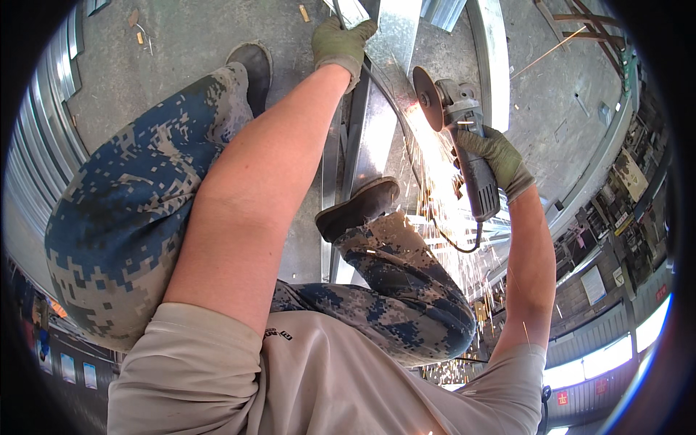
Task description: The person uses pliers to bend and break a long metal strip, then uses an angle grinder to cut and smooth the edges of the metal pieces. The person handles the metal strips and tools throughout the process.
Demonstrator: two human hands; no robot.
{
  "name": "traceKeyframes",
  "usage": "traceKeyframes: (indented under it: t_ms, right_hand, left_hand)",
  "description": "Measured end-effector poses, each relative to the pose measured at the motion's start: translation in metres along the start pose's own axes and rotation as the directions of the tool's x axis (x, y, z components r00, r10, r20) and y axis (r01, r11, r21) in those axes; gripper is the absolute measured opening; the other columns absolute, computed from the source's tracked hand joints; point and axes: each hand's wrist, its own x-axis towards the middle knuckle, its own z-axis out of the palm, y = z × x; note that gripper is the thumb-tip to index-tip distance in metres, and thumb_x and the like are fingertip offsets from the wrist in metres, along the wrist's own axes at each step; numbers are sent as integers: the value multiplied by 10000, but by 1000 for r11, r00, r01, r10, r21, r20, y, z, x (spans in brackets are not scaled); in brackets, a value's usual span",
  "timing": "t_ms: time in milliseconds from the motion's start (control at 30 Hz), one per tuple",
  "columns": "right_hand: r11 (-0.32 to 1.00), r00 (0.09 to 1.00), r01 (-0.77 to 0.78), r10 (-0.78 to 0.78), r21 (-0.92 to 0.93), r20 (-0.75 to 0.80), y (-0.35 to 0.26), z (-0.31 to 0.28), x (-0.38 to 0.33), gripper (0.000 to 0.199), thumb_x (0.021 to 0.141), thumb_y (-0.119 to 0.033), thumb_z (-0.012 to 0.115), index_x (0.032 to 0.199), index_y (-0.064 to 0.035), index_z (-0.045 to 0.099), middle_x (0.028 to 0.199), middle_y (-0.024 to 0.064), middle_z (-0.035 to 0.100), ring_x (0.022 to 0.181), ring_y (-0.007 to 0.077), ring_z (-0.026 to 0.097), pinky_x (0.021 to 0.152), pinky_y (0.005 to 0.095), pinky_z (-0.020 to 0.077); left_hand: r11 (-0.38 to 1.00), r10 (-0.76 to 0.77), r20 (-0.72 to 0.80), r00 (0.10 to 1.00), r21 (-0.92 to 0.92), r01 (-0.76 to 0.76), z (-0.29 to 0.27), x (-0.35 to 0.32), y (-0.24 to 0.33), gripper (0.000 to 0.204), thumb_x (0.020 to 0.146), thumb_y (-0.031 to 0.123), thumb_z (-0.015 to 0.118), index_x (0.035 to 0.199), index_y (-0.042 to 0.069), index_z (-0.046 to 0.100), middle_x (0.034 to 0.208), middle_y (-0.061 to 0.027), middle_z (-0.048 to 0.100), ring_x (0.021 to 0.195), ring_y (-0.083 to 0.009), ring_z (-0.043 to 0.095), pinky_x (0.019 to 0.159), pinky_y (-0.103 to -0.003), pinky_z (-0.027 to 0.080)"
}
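Note:
My right hand (pixel 500 156), in an olive-green work glove, is closed round the body of a grey and black angle grinder (pixel 478 170). Its reddish-brown disc (pixel 428 99) is at the right edge of a wide shiny metal profile (pixel 380 134). Bright sparks stream from there down toward my bent leg. My left hand (pixel 342 45), gloved alike, is closed on a narrower metal profile (pixel 349 11) at the top. The grinder's black cable (pixel 395 109) passes by this hand and loops back to the tool. The left fingertips are partly hidden.
My dark shoes (pixel 359 209) stand on either side of the metal. Another curved metal strip (pixel 493 65) lies to the right, and long stacked profiles (pixel 43 138) line the far left. A rusty steel frame (pixel 591 32) and a cluttered rack (pixel 616 196) are at right.

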Motion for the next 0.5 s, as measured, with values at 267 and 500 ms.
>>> traceKeyframes:
  t_ms: [267,500]
  right_hand:
    - [999,999,-10,12,-44,46,10,-8,2,570,853,-401,865,1182,22,672,893,52,713,716,131,671,655,286,569]
    - [998,995,41,-44,36,85,9,-6,8,571,849,-369,876,1195,31,662,908,46,710,734,128,673,675,288,570]
  left_hand:
    - [995,64,-73,995,-70,-70,2,-1,-3,616,843,310,886,1190,-130,631,1035,-201,743,897,-260,697,761,-346,554]
    - [989,52,-59,997,-134,-59,4,5,-10,571,838,300,886,1150,-116,649,993,-186,746,834,-238,691,742,-373,544]
